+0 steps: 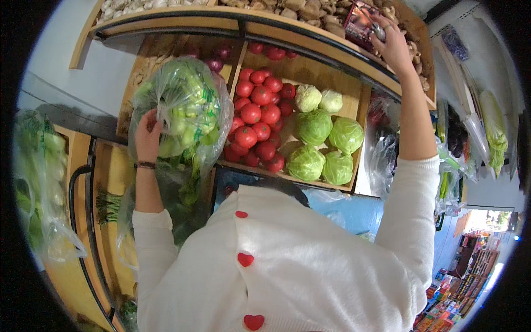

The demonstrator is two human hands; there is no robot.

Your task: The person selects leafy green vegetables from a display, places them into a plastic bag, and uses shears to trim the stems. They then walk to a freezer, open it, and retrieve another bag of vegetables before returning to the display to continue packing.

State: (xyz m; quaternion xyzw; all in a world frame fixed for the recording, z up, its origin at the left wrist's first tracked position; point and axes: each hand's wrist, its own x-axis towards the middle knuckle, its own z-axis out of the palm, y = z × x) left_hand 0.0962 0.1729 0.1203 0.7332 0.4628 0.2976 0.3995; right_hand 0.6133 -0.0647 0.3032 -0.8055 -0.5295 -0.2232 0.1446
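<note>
My left hand (149,135) grips the gathered plastic of a clear bag (226,112) full of leafy green vegetables (188,99). The bag hangs over the left part of the produce shelf, in front of some red onions (215,64). Up at the right, my right hand (388,41) is closed around a small metallic tool (378,32), whose kind I cannot tell. It is over a dark red printed box or packet (359,25) among the ginger or similar roots on the upper shelf.
Tomatoes (251,113) and green cabbages (314,126) fill the middle wooden bin. The upper shelf's black metal rail (290,31) crosses above them. Bagged greens (41,186) stand at the far left; napa cabbage (493,124) and more bagged produce are on the right.
</note>
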